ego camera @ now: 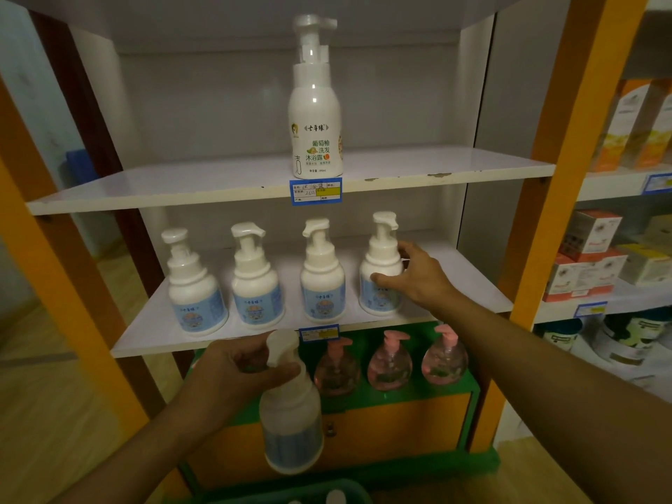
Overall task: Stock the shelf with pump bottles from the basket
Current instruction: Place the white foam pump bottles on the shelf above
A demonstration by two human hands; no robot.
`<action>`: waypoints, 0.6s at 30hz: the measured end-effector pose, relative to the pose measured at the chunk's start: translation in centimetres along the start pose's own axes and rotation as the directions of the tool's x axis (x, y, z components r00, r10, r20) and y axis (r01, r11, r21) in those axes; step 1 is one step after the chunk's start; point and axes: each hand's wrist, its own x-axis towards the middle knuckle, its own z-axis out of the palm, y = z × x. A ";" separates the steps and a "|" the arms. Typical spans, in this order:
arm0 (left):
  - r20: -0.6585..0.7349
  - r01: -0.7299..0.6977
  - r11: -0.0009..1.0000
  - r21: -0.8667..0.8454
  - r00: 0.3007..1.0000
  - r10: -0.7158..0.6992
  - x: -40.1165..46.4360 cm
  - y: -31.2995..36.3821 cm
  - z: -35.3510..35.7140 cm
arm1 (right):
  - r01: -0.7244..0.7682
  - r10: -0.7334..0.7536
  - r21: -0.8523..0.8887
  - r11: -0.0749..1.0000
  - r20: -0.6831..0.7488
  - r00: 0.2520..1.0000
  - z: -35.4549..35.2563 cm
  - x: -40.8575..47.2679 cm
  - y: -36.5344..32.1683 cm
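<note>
Middle shelf (454,281): white board, holds 4 white pump bottles w/ blue labels in a row, all upright, nozzles pointing right. Free space at 3 o'clock end, past the hand.
Rightmost shelf bottle (380,271): 4th in row, upright on board. Right hand on it.
Right hand (418,276): reaches in from 4 o'clock. Thumb on bottle shoulder at front, fingers (407,249) curled round neck/collar side. Loose wrap; whether it squeezes, cannot tell.
Left hand (240,365): below shelf edge, at 7 o'clock of the row. Fingers closed round neck of a held bottle, just under the pump head.
Held bottle (292,420): same type, white w/ blue label, hangs upright from left hand, in the air in front of lower cabinet. Pump head overlaps shelf's front edge & blocks part of a price tag (320,332).
Top shelf (145,187): 1 taller white pump bottle (316,114) w/ green/orange label, upright, centre, alone. Blue/yellow tag on edge beneath it.
Lower level: 3 pink clear pump bottles (389,361) side by side on green-trimmed orange cabinet (400,423), directly under the row; leftmost partly hidden by held bottle.
Basket (291,494): green rim at 6 o'clock, bottom of view; white caps just visible inside, count unclear.
Frame: orange uprights (567,176) at 3 & 9 o'clock bound the bay.
Neighbour unit: at 3 o'clock, boxes (589,256) & tubs on separate shelves, well apart.
</note>
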 end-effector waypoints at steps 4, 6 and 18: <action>0.009 0.002 1.000 0.003 1.000 -0.003 0.2 0.5 0.1 | 0.013 -0.013 0.010 1.000 0.018 1.000 -0.1 -0.1 0.2; 0.011 0.006 1.000 -0.026 1.000 -0.006 0.3 0.8 0.1 | 0.022 -0.023 0.021 1.000 0.031 0.999 -0.1 -0.2 0.3; -0.091 -0.037 0.991 -0.130 0.996 0.025 0.8 2.6 0.7 | 0.057 -0.029 0.118 0.991 -0.227 0.973 -1.1 -3.9 -0.5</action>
